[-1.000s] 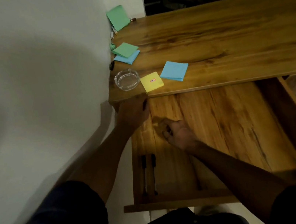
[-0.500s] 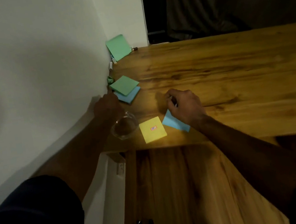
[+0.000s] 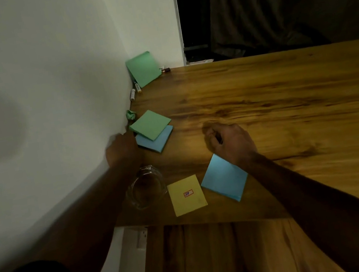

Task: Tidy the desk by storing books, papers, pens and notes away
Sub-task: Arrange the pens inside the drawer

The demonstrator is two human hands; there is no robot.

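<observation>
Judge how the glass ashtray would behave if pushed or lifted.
The glass ashtray looks thick-walled, so probably heavy for its size and rigid. Sitting near the desk edge, it could break if knocked off. Low and wide, it should slide rather than tip.

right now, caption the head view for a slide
Left hand by the wall beside stacked green and blue pads; right hand curled beyond a blue pad, yellow pad and glass ashtray.

so the green sticky pad (image 3: 150, 124) sits skewed on a blue pad (image 3: 159, 140), right beside the left fingers (image 3: 124, 137). second blue pad (image 3: 224, 180) lies flat wrist-side of the curled right fingers (image 3: 211, 133), yellow note (image 3: 187, 194) next to it. Beyond the left fingers: crumpled green scrap (image 3: 131, 114), markers (image 3: 133, 94), leaning green pad (image 3: 144, 69).
</observation>
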